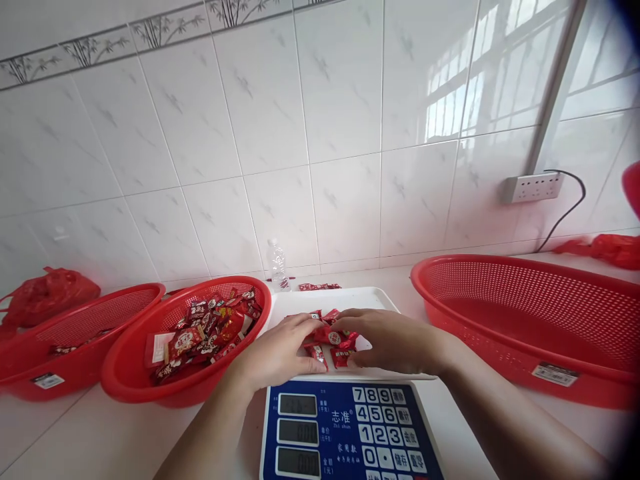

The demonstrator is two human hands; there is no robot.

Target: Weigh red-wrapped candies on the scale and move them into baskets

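Note:
A blue electronic scale (350, 433) with a white weighing tray (305, 303) stands in front of me. A small pile of red wrapped candies (334, 338) lies on the tray. My left hand (277, 357) and my right hand (395, 343) rest on the tray on either side of the pile, fingers curled round the candies and touching them. Left of the scale, a red mesh basket (187, 390) holds many red candy packets (210, 327).
Another red basket (60, 363) at far left holds a few packets, with a red plastic bag (47, 293) behind it. A large red basket (530, 320) sits at right. A clear bottle (277, 263), loose candies (320, 287) and a wall socket (533, 188) are along the tiled wall.

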